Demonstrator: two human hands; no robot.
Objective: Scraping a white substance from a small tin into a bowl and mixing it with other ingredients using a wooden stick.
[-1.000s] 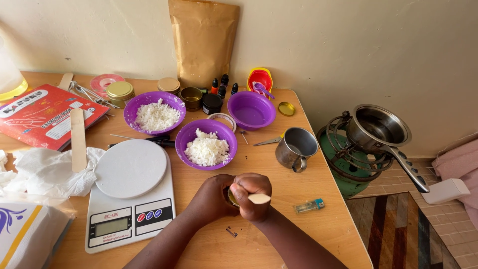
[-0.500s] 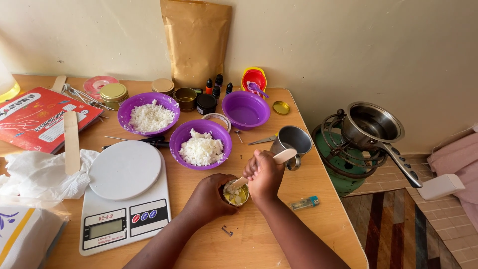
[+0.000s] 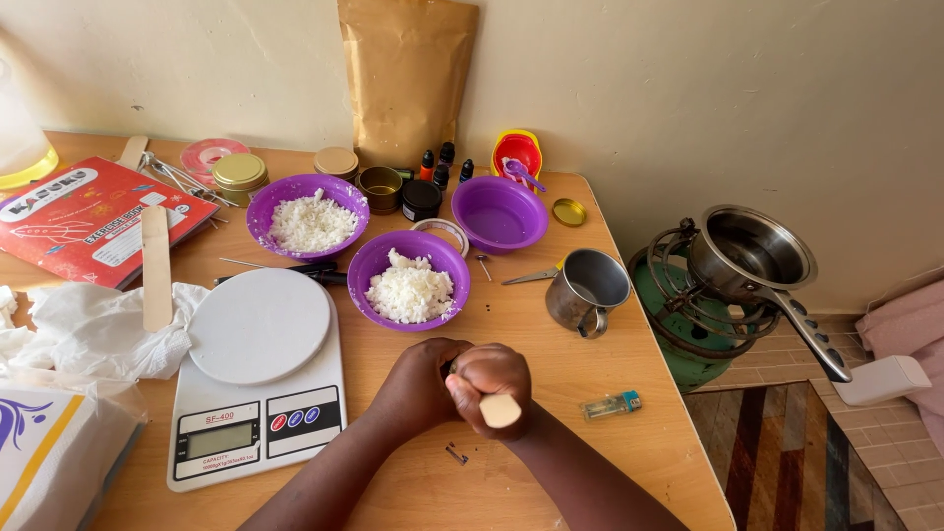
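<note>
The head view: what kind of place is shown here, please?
Probably a home craft corner, perhaps for candle making. A wooden table against a plain wall carries a white digital kitchen scale and purple plastic bowls of white flakes; beside it, a steel saucepan sits on a green gas burner.
</note>
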